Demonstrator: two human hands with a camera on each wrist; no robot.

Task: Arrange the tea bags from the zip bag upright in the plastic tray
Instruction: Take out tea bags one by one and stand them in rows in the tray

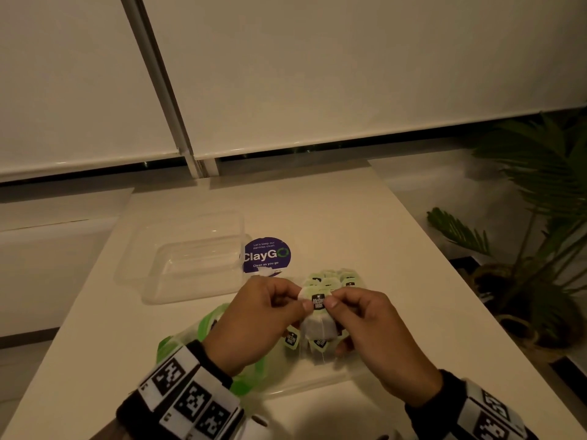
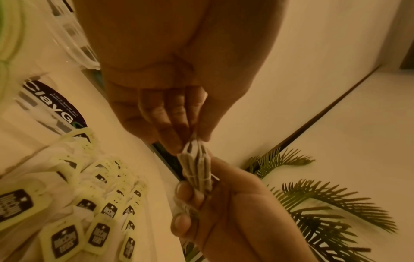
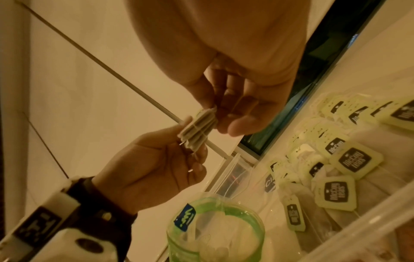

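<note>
Both hands hold one small stack of white tea bags (image 1: 318, 315) with green-and-black tags above the table. My left hand (image 1: 301, 298) pinches its left side and my right hand (image 1: 336, 296) pinches its right side. In the left wrist view the stack (image 2: 197, 170) shows edge-on between the fingertips of both hands. The clear plastic tray (image 1: 197, 258) stands to the left, farther back, with nothing visible inside. The zip bag (image 1: 209, 322), clear with green parts, lies under my left wrist. Several loose tea bags (image 1: 333, 279) lie just beyond the hands.
A round purple ClayGo sticker (image 1: 266, 256) is on the white table (image 1: 349, 217) between the tray and the loose tea bags. More tea bags (image 3: 336, 168) lie under the hands. A potted palm (image 1: 540, 217) stands past the table's right edge. White blinds hang behind.
</note>
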